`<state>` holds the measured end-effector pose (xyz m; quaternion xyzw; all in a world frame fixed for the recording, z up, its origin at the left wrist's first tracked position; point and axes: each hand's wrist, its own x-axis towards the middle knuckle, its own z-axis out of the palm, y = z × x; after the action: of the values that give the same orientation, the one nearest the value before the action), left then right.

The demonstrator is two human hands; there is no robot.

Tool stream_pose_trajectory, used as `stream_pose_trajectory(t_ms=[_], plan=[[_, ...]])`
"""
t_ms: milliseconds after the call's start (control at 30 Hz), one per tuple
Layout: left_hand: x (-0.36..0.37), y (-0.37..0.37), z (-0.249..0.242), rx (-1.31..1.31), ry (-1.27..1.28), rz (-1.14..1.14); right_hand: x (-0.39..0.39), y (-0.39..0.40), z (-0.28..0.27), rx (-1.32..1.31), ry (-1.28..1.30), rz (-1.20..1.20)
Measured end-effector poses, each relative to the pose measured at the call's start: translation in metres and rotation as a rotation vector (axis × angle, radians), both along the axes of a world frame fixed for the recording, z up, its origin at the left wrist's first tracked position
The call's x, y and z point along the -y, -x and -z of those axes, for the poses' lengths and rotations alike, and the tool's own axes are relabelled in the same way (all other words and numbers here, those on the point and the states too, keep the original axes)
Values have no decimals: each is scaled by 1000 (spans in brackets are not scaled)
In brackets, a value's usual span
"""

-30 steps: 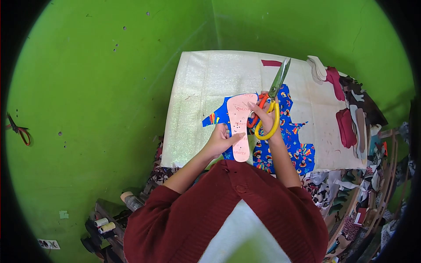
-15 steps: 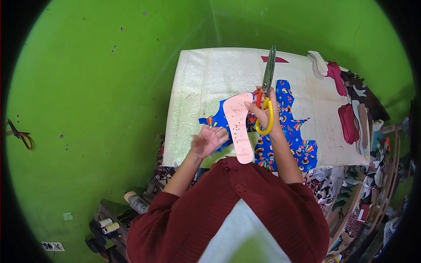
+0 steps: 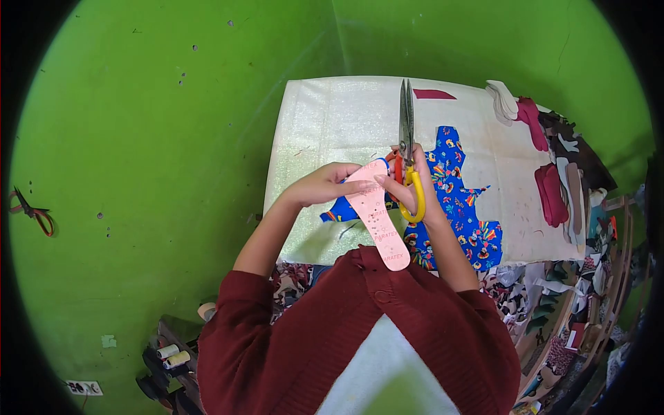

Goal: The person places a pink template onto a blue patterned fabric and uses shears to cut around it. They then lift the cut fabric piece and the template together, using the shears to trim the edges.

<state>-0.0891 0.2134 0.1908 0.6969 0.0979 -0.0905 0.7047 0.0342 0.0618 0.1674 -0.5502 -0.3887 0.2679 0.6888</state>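
A pink shoe insole point(image 3: 378, 218) printed with PARATEX hangs at a slant in front of my chest, with blue patterned fabric point(image 3: 337, 210) behind its upper part. My left hand point(image 3: 330, 185) pinches the insole's upper left edge, thumb across its face. With my right hand point(image 3: 413, 187) I grip scissors point(image 3: 408, 138) with yellow and orange handles, blades pointing away from me and nearly together; the right thumb also presses on the insole's upper right edge. A larger cut piece of blue patterned fabric point(image 3: 453, 207) lies on the table beneath and right of my right hand.
The pale covered table point(image 3: 325, 111) stands against a green wall. On it are a maroon scrap point(image 3: 434, 94) and stacked maroon insole-shaped pieces point(image 3: 550, 196) at the right. Fabric scraps point(image 3: 508, 297) crowd below the right side. Other scissors point(image 3: 33, 211) hang on the left wall.
My left hand, loose beside the insole before, has moved up and right and now grips its upper edge. The insole has tilted, its lower end swinging right; the scissors shifted slightly left.
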Motion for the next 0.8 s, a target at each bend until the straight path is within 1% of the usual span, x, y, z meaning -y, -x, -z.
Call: stream_pose_trajectory(t_ms=[33, 67, 100, 167, 267, 400, 467, 600, 700, 800], plan=[[8, -2, -5, 24, -59, 12, -1, 0, 2, -3, -4, -2], [14, -1, -16, -39, -109, -66, -1, 1, 4, -5, -6, 1], [14, 0, -10, -41, -110, -61, -2, 1, 6, -17, -11, 9], [13, 0, 7, 16, -88, -173, -2, 2, 6, -31, -15, 21], [18, 2, 1, -18, -114, -233, -2, 3, 2, -25, -2, 15], [19, 3, 5, 15, -109, -269, -3, 2, 2, -31, -1, 3], [19, 3, 1, -13, -148, -262, -4, 2, 3, -29, -3, -3], [19, 5, 2, -2, -146, -262, -3, 2, 3, -37, 31, -13], [20, 6, -2, -48, -167, -254, -4, 3, 3, -44, 25, -14], [23, 6, 3, 24, -170, -304, -3, 6, 1, -35, 10, 20]])
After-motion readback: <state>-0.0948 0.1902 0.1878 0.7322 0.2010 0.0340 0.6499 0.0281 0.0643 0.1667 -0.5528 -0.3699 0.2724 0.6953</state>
